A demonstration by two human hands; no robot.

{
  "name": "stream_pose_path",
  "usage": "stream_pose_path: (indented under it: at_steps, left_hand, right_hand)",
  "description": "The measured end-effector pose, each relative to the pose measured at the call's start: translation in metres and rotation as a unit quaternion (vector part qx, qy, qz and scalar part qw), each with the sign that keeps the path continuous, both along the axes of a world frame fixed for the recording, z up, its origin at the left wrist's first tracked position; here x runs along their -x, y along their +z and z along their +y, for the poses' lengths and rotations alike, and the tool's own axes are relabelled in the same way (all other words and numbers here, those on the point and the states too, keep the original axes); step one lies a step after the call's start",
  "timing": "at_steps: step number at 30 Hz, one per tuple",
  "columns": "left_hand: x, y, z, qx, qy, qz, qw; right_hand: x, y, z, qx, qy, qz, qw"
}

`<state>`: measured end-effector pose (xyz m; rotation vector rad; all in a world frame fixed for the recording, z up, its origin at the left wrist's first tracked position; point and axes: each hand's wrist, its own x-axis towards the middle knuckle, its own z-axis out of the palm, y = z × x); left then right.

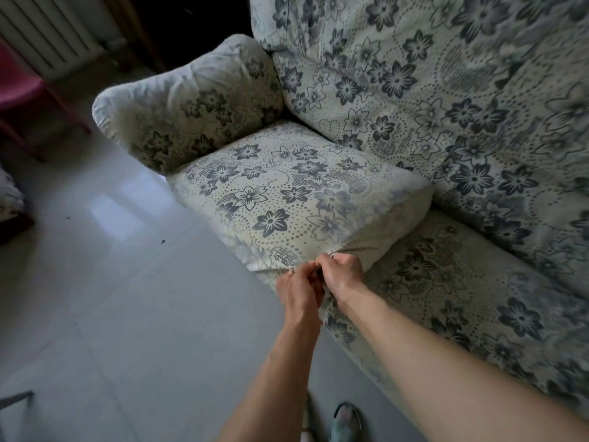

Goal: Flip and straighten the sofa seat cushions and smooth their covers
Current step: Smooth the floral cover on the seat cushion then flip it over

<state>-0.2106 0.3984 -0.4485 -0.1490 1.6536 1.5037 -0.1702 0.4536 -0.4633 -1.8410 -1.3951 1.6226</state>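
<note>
A cream seat cushion (287,193) printed with grey flowers lies on the sofa's left end, tilted, its right side raised over the seat beside it. Both my hands meet at its near front corner. My left hand (299,290) pinches the cover fabric at the corner from below. My right hand (342,271) grips the same corner edge from the right, fingers curled into the cloth. The second seat cushion (462,298) lies flat to the right, in the same floral cover.
The sofa armrest (188,103) rises left of the cushion and the back cushions (446,90) stand behind. Pale floor tiles (127,298) spread to the left. A red chair (19,87) and a radiator (47,27) stand at far left. My foot (345,419) shows below.
</note>
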Motion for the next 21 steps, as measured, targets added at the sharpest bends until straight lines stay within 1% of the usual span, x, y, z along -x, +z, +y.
stream_pose_path:
  at_steps: [3,7,12,15,17,18,21]
  left_hand:
    - [0.004,0.037,-0.003,-0.015,0.014,0.013,1.000]
    - [0.005,0.087,0.000,-0.030,0.011,0.037,0.999]
    - [0.007,0.140,0.002,-0.027,0.014,0.055,0.998]
    - [0.013,0.165,0.001,-0.015,0.018,0.045,0.999]
    - [0.019,0.176,-0.001,0.005,0.025,0.036,0.999]
    - [0.023,0.178,-0.003,0.017,0.026,0.035,0.999]
    - [0.033,0.177,-0.007,0.031,0.026,0.036,0.999]
  right_hand:
    - [0.006,0.037,-0.003,-0.052,0.021,-0.010,0.998]
    - [0.011,0.084,-0.001,-0.108,0.010,-0.013,0.994]
    - [0.009,0.137,0.000,-0.138,0.019,-0.011,0.990]
    - [0.007,0.158,0.000,-0.169,0.095,-0.031,0.981]
    - [0.003,0.167,0.005,-0.211,0.166,-0.066,0.961]
    - [0.000,0.171,0.009,-0.229,0.212,-0.078,0.947]
    - [-0.007,0.176,0.022,-0.260,0.365,-0.109,0.887]
